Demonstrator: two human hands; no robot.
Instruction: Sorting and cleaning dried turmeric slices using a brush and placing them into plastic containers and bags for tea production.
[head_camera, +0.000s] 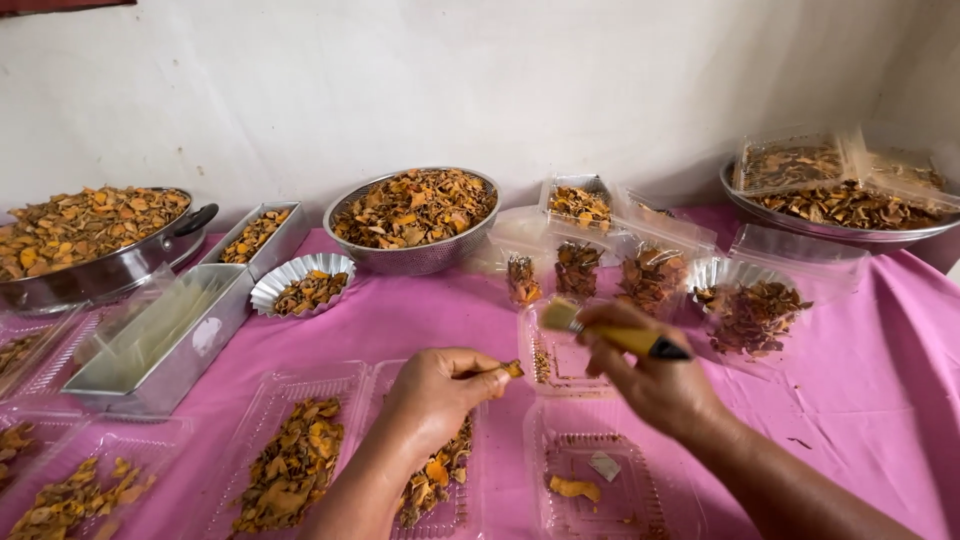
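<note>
Two hands busy above pink cloth (850, 400). Left hand (440, 390) pinches orange chip (512, 368); right hand (650, 375) grips yellow brush (610, 332) tight. Some clear boxes (290, 450) filled, one box (600, 485) nearly bare; big bowl (415, 215) heaped.

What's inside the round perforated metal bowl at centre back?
The round perforated metal bowl holds a heap of dried orange-brown slices reaching its rim. The heap covers everything beneath, so the bowl's bottom and anything under the pile cannot be seen.
</note>
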